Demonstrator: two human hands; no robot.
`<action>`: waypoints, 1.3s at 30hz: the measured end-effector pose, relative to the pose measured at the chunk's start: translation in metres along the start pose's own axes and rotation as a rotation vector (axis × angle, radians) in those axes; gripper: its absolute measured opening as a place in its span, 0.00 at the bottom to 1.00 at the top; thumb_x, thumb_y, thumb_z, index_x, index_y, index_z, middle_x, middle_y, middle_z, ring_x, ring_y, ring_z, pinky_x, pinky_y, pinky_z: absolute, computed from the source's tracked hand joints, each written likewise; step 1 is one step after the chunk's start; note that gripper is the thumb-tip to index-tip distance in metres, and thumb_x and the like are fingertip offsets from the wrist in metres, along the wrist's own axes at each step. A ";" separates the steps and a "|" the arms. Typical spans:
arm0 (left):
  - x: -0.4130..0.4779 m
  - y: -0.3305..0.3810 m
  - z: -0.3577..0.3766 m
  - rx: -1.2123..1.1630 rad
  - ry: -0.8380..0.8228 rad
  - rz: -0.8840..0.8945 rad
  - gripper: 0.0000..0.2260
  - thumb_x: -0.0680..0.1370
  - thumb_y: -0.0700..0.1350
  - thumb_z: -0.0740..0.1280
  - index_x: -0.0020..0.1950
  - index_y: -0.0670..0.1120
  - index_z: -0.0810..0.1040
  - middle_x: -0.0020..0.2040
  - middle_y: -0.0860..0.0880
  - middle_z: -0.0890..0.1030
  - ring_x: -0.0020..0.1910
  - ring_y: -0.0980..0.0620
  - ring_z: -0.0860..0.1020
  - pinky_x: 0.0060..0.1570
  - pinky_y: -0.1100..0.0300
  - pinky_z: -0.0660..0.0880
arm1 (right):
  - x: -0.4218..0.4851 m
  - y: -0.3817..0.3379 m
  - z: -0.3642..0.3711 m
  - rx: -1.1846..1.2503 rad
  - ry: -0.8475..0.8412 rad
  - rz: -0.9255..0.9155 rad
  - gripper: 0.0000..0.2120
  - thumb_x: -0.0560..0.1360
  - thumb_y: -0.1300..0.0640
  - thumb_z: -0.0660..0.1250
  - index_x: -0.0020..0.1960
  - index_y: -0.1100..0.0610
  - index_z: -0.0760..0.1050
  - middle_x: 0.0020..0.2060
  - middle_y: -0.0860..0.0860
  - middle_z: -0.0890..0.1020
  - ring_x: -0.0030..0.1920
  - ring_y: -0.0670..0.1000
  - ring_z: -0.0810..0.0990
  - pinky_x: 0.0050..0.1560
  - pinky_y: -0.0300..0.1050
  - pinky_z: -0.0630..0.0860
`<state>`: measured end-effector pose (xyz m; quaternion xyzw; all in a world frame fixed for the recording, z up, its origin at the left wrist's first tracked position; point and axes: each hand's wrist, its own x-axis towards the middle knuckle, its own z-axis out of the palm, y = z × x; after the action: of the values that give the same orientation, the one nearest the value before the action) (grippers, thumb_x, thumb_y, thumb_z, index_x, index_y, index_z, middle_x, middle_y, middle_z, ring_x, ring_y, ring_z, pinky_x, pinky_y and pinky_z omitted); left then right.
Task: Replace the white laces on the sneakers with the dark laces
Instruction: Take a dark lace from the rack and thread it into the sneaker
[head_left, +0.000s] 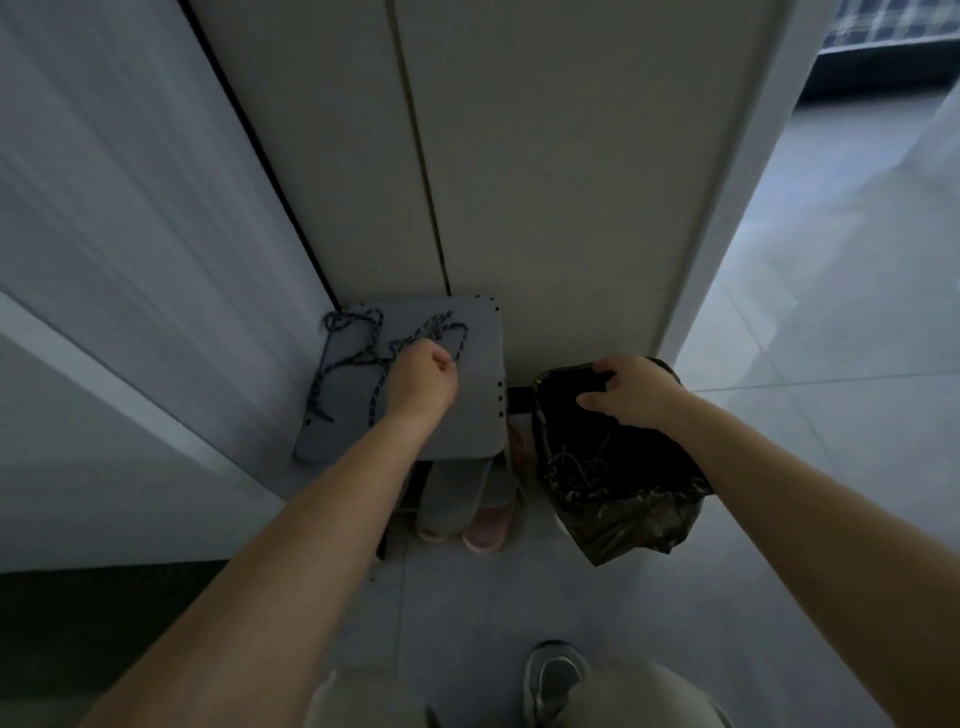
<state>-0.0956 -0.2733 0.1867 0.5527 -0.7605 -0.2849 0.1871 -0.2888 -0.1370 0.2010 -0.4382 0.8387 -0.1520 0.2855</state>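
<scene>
A tall pale cupboard (545, 156) with shut doors fills the far side, standing on a light tiled floor (831, 364). Against its foot sits a low shoe rack (478, 364) with a flat grey top board. Just beside the rack's right edge stands a bin (623, 519) lined with a dark plastic bag whose edge is folded over the rim. Both bare forearms reach forward from the near side. The left hand (423, 382) rests on the middle of the rack's top board with its fingers curled into a fist around the dark laces (353, 358). These speckled cords sprawl in loose loops from the hand toward the board's far left corner and down along its left edge. The right hand (634, 392) hovers over the bin's mouth near its far rim, fingers loosely bent, thumb out and holding nothing visible. Slippers (467, 499) are stacked under the rack's near edge. Thin pale cords (582, 470) lie tangled inside the bin. A grey sneaker (556, 675) is on the floor at the near edge, on the person's foot.
</scene>
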 end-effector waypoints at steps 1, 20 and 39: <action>0.003 -0.011 -0.009 -0.007 0.075 -0.039 0.05 0.78 0.42 0.63 0.50 0.42 0.76 0.51 0.44 0.80 0.50 0.47 0.77 0.44 0.61 0.70 | 0.001 -0.005 0.003 -0.003 -0.005 -0.013 0.31 0.73 0.46 0.69 0.70 0.58 0.66 0.63 0.56 0.75 0.61 0.57 0.74 0.58 0.45 0.70; 0.028 0.006 -0.128 -0.502 0.195 0.025 0.02 0.78 0.38 0.63 0.49 0.43 0.74 0.39 0.49 0.79 0.36 0.54 0.79 0.42 0.57 0.80 | -0.030 -0.097 0.045 0.082 0.031 -0.199 0.25 0.76 0.51 0.65 0.71 0.55 0.64 0.52 0.52 0.78 0.51 0.52 0.77 0.49 0.44 0.74; -0.151 0.088 -0.321 -1.008 0.322 0.332 0.09 0.80 0.35 0.58 0.43 0.42 0.74 0.40 0.46 0.82 0.39 0.52 0.82 0.44 0.58 0.80 | -0.112 -0.191 -0.034 0.313 0.351 -0.383 0.09 0.75 0.54 0.63 0.39 0.53 0.79 0.34 0.50 0.84 0.36 0.51 0.83 0.43 0.54 0.82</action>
<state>0.0803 -0.1825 0.4943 0.3040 -0.5686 -0.4922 0.5848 -0.1348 -0.1534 0.3633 -0.5062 0.7436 -0.4040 0.1663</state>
